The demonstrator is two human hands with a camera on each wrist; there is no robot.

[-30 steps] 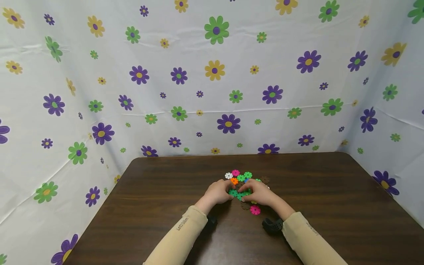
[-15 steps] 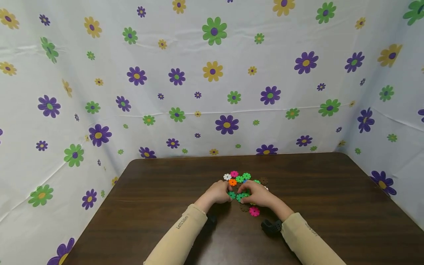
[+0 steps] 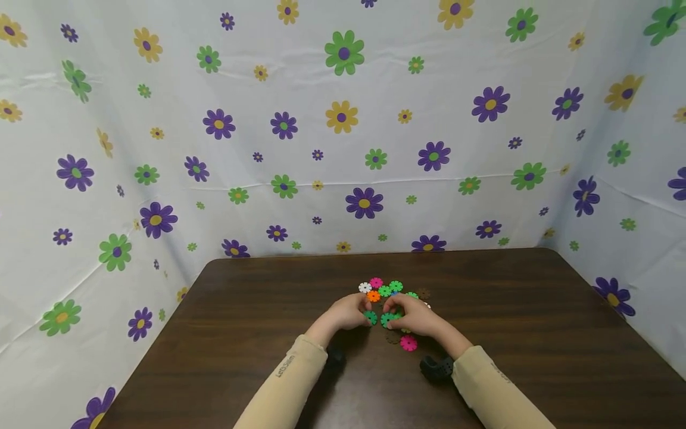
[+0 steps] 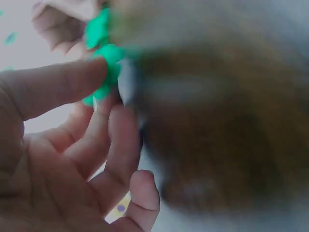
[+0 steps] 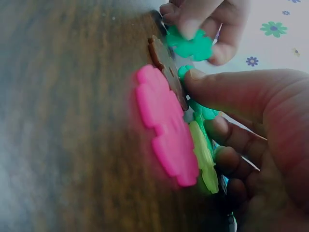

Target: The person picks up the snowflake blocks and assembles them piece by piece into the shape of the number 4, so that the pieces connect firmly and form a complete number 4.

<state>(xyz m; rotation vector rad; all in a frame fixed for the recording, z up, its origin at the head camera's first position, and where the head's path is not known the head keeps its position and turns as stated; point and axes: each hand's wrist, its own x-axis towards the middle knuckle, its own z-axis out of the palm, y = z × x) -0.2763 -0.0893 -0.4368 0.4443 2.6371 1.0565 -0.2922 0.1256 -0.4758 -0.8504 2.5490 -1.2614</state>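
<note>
Between the thumb and fingers of my left hand (image 3: 349, 311) is a green notched plastic disc (image 4: 106, 77), shaped like a flower. My right hand (image 3: 417, 314), just to its right, pinches a second green notched disc (image 3: 387, 320) by its edge. A narrow gap separates the two discs in the head view. Close by the right hand lie a pink disc (image 5: 166, 125), a brown disc (image 5: 166, 67) and a yellow-green disc (image 5: 205, 157). More green shows behind the right fingers, partly covered by them.
Beyond the hands lie a white disc (image 3: 365, 287), an orange disc (image 3: 373, 296), another pink disc (image 3: 376, 282) and several green ones. A further brown disc (image 3: 424, 293) sits at the right of the cluster. The dark wooden table (image 3: 257, 310) meets a flowered curtain (image 3: 300, 149) behind.
My left hand has drawn a little to the left with its green disc, so the gap to the right hand's disc is wider. The right hand stays nearly in place. The head view has shifted slightly.
</note>
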